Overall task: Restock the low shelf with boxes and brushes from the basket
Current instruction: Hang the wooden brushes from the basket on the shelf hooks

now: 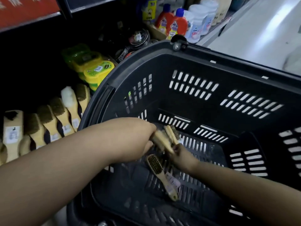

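Both my hands reach into a black slotted basket [203,66]. My left hand [138,137] grips a wooden-handled brush [160,141] by one end. My right hand [183,154], deep in the basket, holds a second small brush [171,133] beside the first. Another wooden brush [160,173] with brassy bristles lies loose on the basket floor beneath my hands. To the left, the low shelf holds a row of wooden brushes [53,121] standing on end.
Yellow and green tubs [96,70] sit on the shelf behind the brushes, with round dark tins [138,38] further back. Orange bottles [175,25] and white tubs [200,18] stand at the far right of the shelf. Pale floor [260,35] runs along the right.
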`<action>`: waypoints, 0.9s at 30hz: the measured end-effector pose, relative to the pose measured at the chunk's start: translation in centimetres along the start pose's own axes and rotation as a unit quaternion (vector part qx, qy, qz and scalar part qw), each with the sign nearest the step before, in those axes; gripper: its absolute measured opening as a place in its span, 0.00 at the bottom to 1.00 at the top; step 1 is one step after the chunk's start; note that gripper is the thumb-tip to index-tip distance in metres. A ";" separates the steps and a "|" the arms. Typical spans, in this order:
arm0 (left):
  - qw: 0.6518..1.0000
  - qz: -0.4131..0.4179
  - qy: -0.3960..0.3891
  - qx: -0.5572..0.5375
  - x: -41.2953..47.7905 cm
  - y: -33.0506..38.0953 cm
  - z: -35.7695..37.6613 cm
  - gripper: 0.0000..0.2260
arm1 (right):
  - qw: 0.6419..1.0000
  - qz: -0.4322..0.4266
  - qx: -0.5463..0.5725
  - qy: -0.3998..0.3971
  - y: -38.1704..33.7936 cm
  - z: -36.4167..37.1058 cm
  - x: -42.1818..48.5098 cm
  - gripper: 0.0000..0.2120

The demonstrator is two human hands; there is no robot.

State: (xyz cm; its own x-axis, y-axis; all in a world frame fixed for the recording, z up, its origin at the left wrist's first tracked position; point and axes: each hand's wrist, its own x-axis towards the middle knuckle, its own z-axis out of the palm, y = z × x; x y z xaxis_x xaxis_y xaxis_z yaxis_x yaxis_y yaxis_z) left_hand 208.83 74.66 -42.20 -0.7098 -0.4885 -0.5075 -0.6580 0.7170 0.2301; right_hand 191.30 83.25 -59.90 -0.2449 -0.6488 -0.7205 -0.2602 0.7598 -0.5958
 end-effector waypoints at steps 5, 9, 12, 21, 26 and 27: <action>0.984 -0.061 -0.039 -0.164 0.1 0.3 -0.6 0.21 | 0.946 -0.068 0.289 -0.131 -5.3 -2.6 -6.0 0.14; 0.908 -0.094 -0.021 -0.408 -0.3 0.6 -0.9 0.22 | 0.905 -0.182 0.338 -0.182 -8.2 -1.5 -9.5 0.14; 0.855 -0.093 0.014 -0.510 -0.4 0.7 -0.7 0.12 | 0.894 -0.236 0.339 -0.172 -9.0 -0.4 -10.4 0.16; 0.809 -0.115 0.111 -0.565 -0.1 0.5 -0.6 0.09 | 0.942 -0.152 0.244 -0.172 -6.3 -1.2 -5.8 0.26; 0.792 -0.121 0.090 -0.592 -0.4 0.8 -0.9 0.08 | 0.905 -0.072 -0.398 -0.130 1.3 1.9 -1.0 0.16; 0.788 -0.127 0.091 -0.595 -0.4 0.8 -0.9 0.09 | 0.887 -0.049 -0.441 -0.131 2.7 2.9 -0.6 0.18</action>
State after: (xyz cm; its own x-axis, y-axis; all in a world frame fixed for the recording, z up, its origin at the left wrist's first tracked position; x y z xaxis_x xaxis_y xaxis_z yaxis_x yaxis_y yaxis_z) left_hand 208.37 74.99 -41.04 -0.4702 -0.6825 -0.5596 -0.4769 -0.3371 0.8118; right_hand 193.49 85.83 -62.09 0.0148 -0.5899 -0.8073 -0.9253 0.2979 -0.2346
